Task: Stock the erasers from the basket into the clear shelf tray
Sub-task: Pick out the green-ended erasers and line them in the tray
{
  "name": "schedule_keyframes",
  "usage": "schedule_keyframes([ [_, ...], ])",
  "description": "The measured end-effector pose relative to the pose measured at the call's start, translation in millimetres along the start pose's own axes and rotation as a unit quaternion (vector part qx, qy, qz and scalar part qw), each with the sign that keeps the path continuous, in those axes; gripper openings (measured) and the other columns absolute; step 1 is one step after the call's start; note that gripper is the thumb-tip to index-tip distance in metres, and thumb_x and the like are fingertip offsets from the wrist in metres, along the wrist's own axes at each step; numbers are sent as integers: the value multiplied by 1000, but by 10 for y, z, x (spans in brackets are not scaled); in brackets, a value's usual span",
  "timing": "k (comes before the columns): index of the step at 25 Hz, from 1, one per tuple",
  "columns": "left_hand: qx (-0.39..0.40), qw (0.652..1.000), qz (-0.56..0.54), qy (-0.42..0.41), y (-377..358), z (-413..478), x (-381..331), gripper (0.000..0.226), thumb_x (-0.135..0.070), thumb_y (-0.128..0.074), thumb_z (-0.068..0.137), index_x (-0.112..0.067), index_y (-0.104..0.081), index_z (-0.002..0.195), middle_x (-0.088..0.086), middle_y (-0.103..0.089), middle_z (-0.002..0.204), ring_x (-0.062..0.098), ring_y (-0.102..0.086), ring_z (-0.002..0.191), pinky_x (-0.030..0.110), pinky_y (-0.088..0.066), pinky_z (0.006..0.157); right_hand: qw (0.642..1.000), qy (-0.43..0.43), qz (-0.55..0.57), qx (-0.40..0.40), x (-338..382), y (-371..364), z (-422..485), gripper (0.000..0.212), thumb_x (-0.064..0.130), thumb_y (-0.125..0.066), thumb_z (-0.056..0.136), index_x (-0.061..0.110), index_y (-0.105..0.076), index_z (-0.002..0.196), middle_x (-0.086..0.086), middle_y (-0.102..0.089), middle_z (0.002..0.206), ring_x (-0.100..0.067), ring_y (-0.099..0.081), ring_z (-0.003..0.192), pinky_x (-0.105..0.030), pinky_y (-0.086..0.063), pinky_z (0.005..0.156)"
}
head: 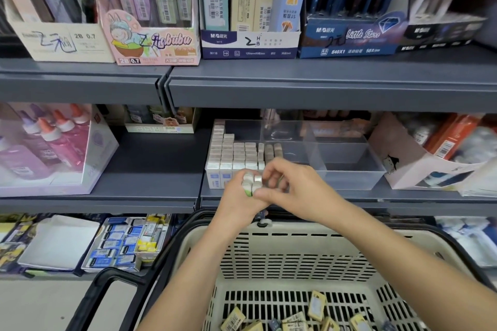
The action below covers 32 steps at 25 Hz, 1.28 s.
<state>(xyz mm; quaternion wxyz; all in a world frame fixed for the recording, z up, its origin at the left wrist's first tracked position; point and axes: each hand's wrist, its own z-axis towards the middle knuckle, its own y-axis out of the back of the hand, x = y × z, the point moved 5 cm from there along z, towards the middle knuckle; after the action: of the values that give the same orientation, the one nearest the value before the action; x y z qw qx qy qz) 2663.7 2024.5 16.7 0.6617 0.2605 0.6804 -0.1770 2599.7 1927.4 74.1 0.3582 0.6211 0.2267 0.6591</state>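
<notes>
Several erasers (252, 184) bunched in left hand (240, 200), fingers curled round them. Right hand (294, 187) alongside, fingers (271, 169) pinching the same bunch. Just behind, clear tray (349, 180) on shelf (150, 164), left part packed with eraser rows (234, 153). Below, basket (295, 231) holding wrapped erasers (317, 303).

We couldn't read the blurry print on the erasers (317, 305) in the basket (322, 230), which got cropped along the bottom edge.
</notes>
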Motion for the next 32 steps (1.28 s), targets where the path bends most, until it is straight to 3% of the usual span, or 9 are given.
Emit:
schedule_keyframes([
  [4, 17, 999, 36, -12, -34, -37, -4, 34, -19, -78, 68, -21, -53, 91, -8, -62, 72, 0, -55, 53, 19, -45, 50, 999, -40, 19, -21, -42, 17, 6, 22, 30, -71, 78, 33, -53, 65, 16, -56, 63, 10, -52, 56, -5, -39, 55],
  [8, 37, 999, 31, -20, -41, -46, 18, 31, -32, -71, 69, -27, -53, 93, -12, -62, 76, -3, -58, 64, 18, -46, 57, 992, -89, 87, -19, -136, 30, 26, 15, 25, -70, 81, 23, -61, 69, 10, -62, 62, 2, -56, 55, -11, -45, 54],
  [12, 68, 992, -101, 28, -25, -54, 76, 22, -28, -53, 73, -21, -53, 93, 3, -63, 76, 14, -51, 55, 27, -42, 56, 959, -147, 241, -33, -267, 103, 27, 11, 17, -71, 80, 14, -62, 73, 2, -67, 57, -6, -63, 54, -16, -49, 52],
  [15, 25, 995, -98, 26, 6, -15, 100, 15, -23, -53, 83, -15, -51, 95, 6, -62, 84, 12, -57, 60, 27, -42, 54, 953, -143, 254, -80, -383, 310, 2, 6, 9, -68, 81, 14, -65, 83, -1, -68, 68, -4, -64, 56, -16, -52, 58],
  [17, -1, 994, -107, 27, 16, 11, 123, 4, -14, -52, 90, -15, -50, 94, 4, -63, 84, 13, -60, 71, 26, -43, 52, 960, -124, 217, -122, -460, 533, 18, 8, 7, -66, 83, 7, -67, 90, 0, -69, 76, -1, -64, 58, -12, -51, 61],
  [20, -11, 993, -112, 28, 28, 23, 134, 5, -11, -53, 91, -16, -50, 92, 2, -63, 80, 17, -60, 76, 27, -43, 52, 976, -103, 90, -169, -508, 815, 104, 7, 9, -66, 83, 14, -67, 89, 3, -69, 81, -3, -64, 72, -13, -50, 73],
  [22, -12, 993, -112, 25, 24, 26, 136, 6, -11, -52, 91, -16, -51, 92, 2, -63, 79, 16, -61, 77, 25, -43, 51, 983, -104, 37, -146, -499, 788, 169, 7, 13, -67, 83, 18, -66, 87, 1, -69, 87, -12, -63, 81, -22, -48, 80],
  [27, -13, 993, -117, 20, 35, 29, 138, 6, -11, -52, 92, -17, -52, 91, 1, -64, 78, 13, -62, 75, 25, -43, 51, 989, -113, -79, -49, -497, 505, 243, 6, 30, -64, 85, 32, -59, 84, 12, -65, 82, -8, -62, 84, -22, -45, 76],
  [32, -8, 992, -120, 25, 32, 50, 158, 5, -12, -53, 91, -17, -53, 93, 1, -64, 79, 10, -63, 73, 22, -43, 49, 984, -131, -124, 1, -545, 344, 249, 7, 30, -57, 90, 29, -63, 94, 10, -65, 89, -11, -61, 90, -27, -48, 78],
])
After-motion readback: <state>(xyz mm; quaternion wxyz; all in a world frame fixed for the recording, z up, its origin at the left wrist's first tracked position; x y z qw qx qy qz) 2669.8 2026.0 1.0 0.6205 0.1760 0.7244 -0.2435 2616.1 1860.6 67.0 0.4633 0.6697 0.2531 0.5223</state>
